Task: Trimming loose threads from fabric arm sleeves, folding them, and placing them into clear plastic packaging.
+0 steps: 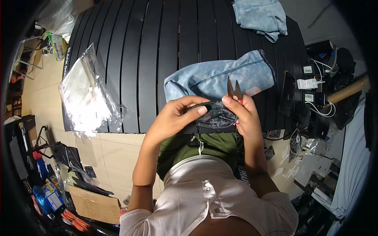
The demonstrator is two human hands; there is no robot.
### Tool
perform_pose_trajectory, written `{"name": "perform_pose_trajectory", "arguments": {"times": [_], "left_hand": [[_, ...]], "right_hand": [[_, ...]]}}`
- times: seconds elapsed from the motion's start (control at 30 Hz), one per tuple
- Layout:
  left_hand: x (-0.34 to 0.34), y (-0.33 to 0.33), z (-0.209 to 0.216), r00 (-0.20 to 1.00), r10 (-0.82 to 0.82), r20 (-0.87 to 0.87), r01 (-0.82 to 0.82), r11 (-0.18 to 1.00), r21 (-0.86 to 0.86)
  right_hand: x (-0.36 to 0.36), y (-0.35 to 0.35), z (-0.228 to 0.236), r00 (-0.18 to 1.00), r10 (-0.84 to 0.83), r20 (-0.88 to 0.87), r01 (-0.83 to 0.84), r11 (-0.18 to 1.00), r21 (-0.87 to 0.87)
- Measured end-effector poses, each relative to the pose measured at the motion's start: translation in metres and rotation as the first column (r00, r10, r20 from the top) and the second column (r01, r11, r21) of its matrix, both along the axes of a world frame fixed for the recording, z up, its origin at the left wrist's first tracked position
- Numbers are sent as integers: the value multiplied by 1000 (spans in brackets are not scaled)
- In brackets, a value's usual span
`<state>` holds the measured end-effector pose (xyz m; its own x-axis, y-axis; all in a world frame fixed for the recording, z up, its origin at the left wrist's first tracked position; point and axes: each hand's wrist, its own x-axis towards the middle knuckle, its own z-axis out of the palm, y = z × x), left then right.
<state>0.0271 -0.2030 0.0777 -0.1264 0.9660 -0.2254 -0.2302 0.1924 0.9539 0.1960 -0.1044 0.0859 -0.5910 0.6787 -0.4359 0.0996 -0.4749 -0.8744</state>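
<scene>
My left hand (173,118) pinches the rim of a dark, grey-patterned piece of fabric (216,117), its thumb lying along the top edge. The fabric forms a rounded, open loop at the table's near edge. On its other side, my right hand (247,116) grips a pair of thread snips (234,91), with red handles and dark blades pointing away from me, slightly apart. The right thumb also presses at the fabric's edge. Just beyond both hands lies a light blue, mottled tube of cloth (228,74) with a dark seam. Whether it joins the dark fabric cannot be made out.
Everything rests on a black slatted table (130,70). A shiny clear plastic bag (92,92) lies at its left. Another folded light blue cloth (262,17) sits at the far right corner. White chargers and cables (311,83) crowd the right side, near a cardboard tube (348,90).
</scene>
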Motion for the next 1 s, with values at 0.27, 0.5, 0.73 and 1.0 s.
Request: {"name": "perform_pose_trajectory", "arguments": {"times": [0.27,0.5,0.73,1.0], "left_hand": [[5,1,1,942,1,337,49,989,-140],[8,-3,5,938,39,345,12,989,-145],[14,-5,3,999,-13,32,15,999,-48],[9,-9,-7,989,63,130,-42,986,-158]], "right_hand": [[-4,1,-3,989,-145,22,131,943,305],[5,-7,17,988,-10,155,-89,784,615],[-3,-13,4,996,-42,75,-14,782,623],[4,-2,4,984,-138,115,39,790,612]]}}
